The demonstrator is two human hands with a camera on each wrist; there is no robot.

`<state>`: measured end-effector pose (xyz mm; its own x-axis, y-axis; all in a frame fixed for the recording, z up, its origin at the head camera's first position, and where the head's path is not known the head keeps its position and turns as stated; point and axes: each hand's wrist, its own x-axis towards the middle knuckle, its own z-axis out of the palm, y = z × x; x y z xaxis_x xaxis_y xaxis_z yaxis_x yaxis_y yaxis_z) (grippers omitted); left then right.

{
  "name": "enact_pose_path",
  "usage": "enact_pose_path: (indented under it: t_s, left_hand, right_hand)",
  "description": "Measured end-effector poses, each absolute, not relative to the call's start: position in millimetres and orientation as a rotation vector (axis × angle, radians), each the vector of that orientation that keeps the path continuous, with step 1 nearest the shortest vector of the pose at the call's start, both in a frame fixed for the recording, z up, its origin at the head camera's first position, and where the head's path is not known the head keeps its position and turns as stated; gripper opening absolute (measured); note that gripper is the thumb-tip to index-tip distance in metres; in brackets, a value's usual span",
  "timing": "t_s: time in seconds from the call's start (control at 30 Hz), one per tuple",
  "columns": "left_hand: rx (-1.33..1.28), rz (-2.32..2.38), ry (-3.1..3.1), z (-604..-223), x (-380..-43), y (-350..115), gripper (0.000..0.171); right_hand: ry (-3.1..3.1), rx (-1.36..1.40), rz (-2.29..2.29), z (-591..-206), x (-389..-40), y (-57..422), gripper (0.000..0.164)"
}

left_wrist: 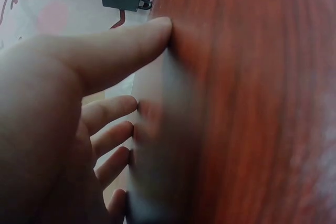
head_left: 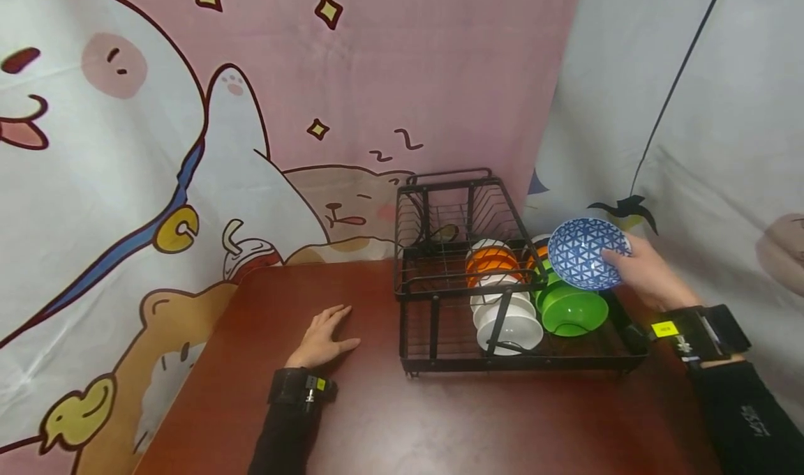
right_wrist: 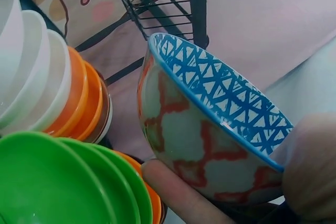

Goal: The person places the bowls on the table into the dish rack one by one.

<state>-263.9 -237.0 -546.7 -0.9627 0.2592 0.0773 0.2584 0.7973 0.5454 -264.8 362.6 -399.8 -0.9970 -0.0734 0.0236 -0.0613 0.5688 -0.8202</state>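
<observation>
My right hand (head_left: 650,273) holds a bowl (head_left: 587,252), thumb over the rim and fingers beneath. Blue and white triangles cover its inside; in the right wrist view the outside of the bowl (right_wrist: 194,129) is pale with red marks. It is held tilted above the right side of a black dish rack (head_left: 527,362). Below it, green bowls (head_left: 574,311) stand nested on edge. Beside them is a row of white bowls (head_left: 509,325) and orange bowls (head_left: 490,266). My left hand (head_left: 322,339) rests its fingertips on the table, fingers spread, left of the rack.
The rack has a raised upper wire basket (head_left: 461,234) over its left part. It stands on a reddish-brown wooden table (head_left: 377,426). A printed cloth (head_left: 402,77) with cartoon animals hangs behind, and a pale cloth (head_left: 722,147) hangs on the right.
</observation>
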Motion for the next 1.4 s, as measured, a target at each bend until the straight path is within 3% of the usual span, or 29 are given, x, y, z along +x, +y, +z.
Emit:
enact_pose_path:
  t_s: [0.33,0.47,0.63,0.87,0.97,1.4]
  left_hand:
    - [0.384,0.879,2.948,-547.0,-266.3,-239.4,0.083]
    - [0.394,0.882,2.939,-549.8,-265.6,-240.5,0.083]
    - [0.417,0.914,2.951,-544.7,-266.0,-240.5,0.082]
    - [0.452,0.933,2.951,-552.8,-272.6,-246.3,0.084]
    - [0.453,0.937,2.947,-557.7,-274.5,-247.4,0.085]
    - [0.404,0.918,2.924,-550.0,-268.3,-242.0,0.083]
  right_hand:
    - [3.185,-0.425,-1.143,-416.2,-240.1,352.6,0.041]
    - [3.258,-0.508,-1.076,-426.3,-229.2,349.4,0.041]
    - [3.385,-0.663,-0.871,-436.1,-215.4,344.5,0.058]
    - [3.464,-1.156,-0.282,-450.3,-203.7,343.0,0.089]
    - [3.438,-1.246,-0.182,-457.5,-204.4,343.9,0.097]
    - [3.435,-1.259,0.051,-482.4,-210.3,349.7,0.104]
